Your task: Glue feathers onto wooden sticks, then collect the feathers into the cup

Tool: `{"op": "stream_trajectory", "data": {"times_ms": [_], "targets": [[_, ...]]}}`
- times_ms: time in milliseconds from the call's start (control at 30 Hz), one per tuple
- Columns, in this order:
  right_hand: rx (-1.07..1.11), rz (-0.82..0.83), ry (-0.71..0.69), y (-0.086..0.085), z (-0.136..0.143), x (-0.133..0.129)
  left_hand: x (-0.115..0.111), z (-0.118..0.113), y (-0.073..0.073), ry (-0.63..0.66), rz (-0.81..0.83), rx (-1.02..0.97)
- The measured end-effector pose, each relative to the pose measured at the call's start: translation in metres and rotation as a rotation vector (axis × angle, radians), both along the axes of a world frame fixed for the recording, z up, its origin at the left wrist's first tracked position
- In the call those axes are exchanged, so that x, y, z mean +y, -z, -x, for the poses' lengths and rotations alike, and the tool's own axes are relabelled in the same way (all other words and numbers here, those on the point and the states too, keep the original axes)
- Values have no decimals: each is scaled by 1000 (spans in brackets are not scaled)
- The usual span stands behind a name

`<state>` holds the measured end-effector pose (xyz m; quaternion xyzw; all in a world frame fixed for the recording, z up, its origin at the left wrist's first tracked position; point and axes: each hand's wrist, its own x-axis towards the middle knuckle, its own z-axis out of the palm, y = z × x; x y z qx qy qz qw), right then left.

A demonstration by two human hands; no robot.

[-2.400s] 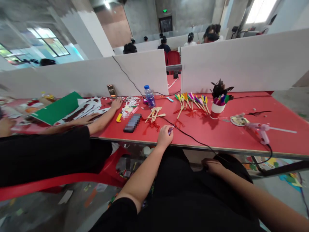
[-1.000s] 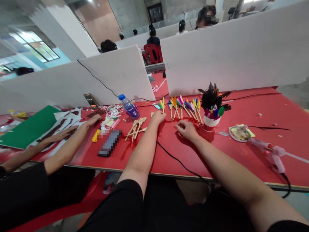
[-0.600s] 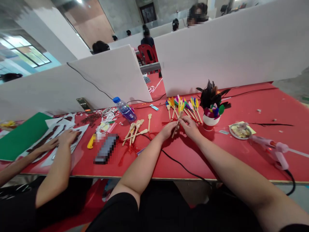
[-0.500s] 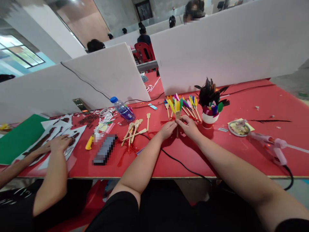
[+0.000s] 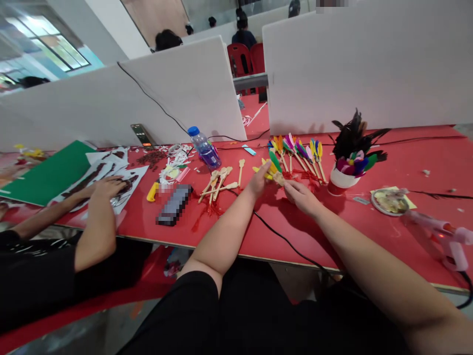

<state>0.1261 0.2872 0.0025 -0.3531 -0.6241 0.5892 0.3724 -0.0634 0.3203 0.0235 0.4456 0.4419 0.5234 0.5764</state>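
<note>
A wooden stick with yellow and green feathers (image 5: 274,168) is tilted between my hands. My left hand (image 5: 259,181) has its fingers closed on the yellow feathers. My right hand (image 5: 300,196) pinches the wooden part lower down. Behind them lies a row of feathered sticks (image 5: 301,154) with red tassels. Bare wooden sticks (image 5: 219,181) lie in a loose pile to the left. To the right stands a white cup (image 5: 343,178) full of black and coloured feathers.
A pink glue gun (image 5: 439,229) and a dish (image 5: 389,202) are at the right. A bottle (image 5: 205,149), a dark pixelated object (image 5: 174,204) and a yellow tool (image 5: 152,192) lie left. A co-worker's arms (image 5: 96,197) rest over paper. White panels (image 5: 354,74) stand behind; a black cable crosses the table.
The feathered stick has gone from upright to tilted left. My left hand has moved from the wooden part up to the feathers. The view has shifted, so the table's things appear further right.
</note>
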Motion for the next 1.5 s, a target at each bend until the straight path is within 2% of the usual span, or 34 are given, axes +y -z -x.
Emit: {"op": "stream_trajectory", "data": {"times_ms": [100, 200, 367, 500, 600, 667, 733, 800, 933, 1000, 1100, 1233, 1300, 1433, 1500], "targets": [[34, 149, -109, -1, -1, -1, -8, -11, -12, 24, -17, -98], [61, 237, -166, -1, 1, -5, -12, -18, -18, -117, -57, -233], [-102, 135, -91, 6, 4, -8, -2, -11, -17, -277, -7, -443], [-196, -2, 10, 15, 5, -5, 4, 3, -11, -316, -56, -394], [-217, -64, 133, 20, 4, 1, 5, 4, -4, -358, -130, -332], [-191, -55, 189, 19, 4, 4, 6, 0, -1, -377, -165, -281], [-121, 13, 166, 16, 2, 7, 6, -5, 1, -381, -178, -205], [-23, 117, 89, 10, -1, 8, 7, -7, 1, -349, -160, -126], [86, 231, 4, -3, -7, 6, 7, 3, 1, -116, -130, 34], [59, 249, -32, -7, -10, 3, 7, 12, -1, -53, -210, 166], [3, 265, -96, -9, -13, 2, 6, 25, -6, -42, -324, 339], [-83, 257, -165, -7, -18, 7, 5, 35, -11, 35, -334, 464], [-155, 196, -160, -5, -20, 11, 6, 36, -10, 85, -330, 512], [-368, -122, -69, -4, -24, 15, 7, 35, -4, 163, -310, 560], [-449, -217, -84, -5, -25, 15, 8, 35, -2, 186, -308, 581]]}}
